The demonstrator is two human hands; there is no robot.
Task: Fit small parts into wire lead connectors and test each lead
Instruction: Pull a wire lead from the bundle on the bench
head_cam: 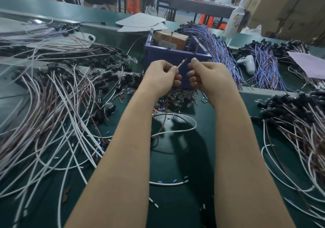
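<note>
Wire lead [182, 62]: thin, brown-pink, paler at tip. Short end pokes up out of left grip [163, 76]; rest hangs down between forearms to desk [175, 166]. Left grip pinches lead just below tip, probably to keep short end stiff and steady for fitting. Right grip [205, 76] sits just beside tip, fingers curled, thumb raised; cannot tell whether small part is pinched there. Both grips are raised above pile of clear parts [181, 95], in front of blue crate [167, 58], likely for close view. No connector visible on tip.
</note>
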